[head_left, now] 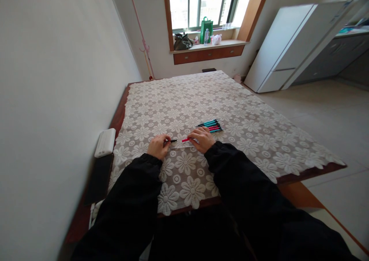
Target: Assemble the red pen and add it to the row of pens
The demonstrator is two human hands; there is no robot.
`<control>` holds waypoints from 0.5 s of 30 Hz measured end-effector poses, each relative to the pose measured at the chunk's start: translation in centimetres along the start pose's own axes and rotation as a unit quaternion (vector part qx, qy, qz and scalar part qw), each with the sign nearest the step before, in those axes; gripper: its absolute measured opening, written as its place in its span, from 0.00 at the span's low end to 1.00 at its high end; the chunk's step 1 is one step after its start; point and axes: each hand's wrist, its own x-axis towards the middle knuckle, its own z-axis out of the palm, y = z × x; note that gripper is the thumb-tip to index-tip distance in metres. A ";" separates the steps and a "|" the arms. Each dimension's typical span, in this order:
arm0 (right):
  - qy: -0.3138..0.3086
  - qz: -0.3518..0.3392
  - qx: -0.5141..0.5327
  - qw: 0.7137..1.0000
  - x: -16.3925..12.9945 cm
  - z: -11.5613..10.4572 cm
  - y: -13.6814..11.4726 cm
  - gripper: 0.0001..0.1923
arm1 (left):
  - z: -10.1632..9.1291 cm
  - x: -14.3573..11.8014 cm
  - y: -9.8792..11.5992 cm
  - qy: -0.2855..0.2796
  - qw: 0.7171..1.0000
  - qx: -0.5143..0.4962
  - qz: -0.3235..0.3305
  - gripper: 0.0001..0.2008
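White lace cloth with a flower pattern covers the table, and both hands are down on it near the front edge. Left hand is curled closed around a black pen piece, its tip poking out to the right. Right hand pinches a red pen piece, fingers bent over it, the red end pointing at the black one, a small gap between them. Just below that gap lies a thin pale refill, flat on the cloth. Beyond the right hand, a bunch of teal and red pens lies side by side. Off to the left, a white box sits by the wall.
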 end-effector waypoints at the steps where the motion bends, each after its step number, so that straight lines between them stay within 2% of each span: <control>1: -0.003 -0.004 -0.001 1.000 0.0 0.0 0.0 0.04 | 0.0 0.0 0.0 0.000 1.000 -0.001 -0.001 0.06; 4: -0.003 -0.010 0.000 1.000 0.0 0.0 -0.1 0.06 | -0.1 0.0 0.2 0.009 1.000 -0.013 0.015 0.07; 9: -0.008 0.002 0.020 1.000 0.1 -0.3 -0.3 0.07 | -0.5 -0.1 0.9 0.060 0.995 -0.039 0.063 0.06; 12: -0.004 0.014 0.057 0.998 0.2 -0.3 -0.4 0.05 | -0.6 -0.2 1.3 0.052 0.994 -0.037 0.086 0.06; 15: 0.034 0.032 0.106 0.993 0.2 -0.3 -0.5 0.04 | -0.6 -0.2 1.5 0.050 0.994 -0.035 0.095 0.05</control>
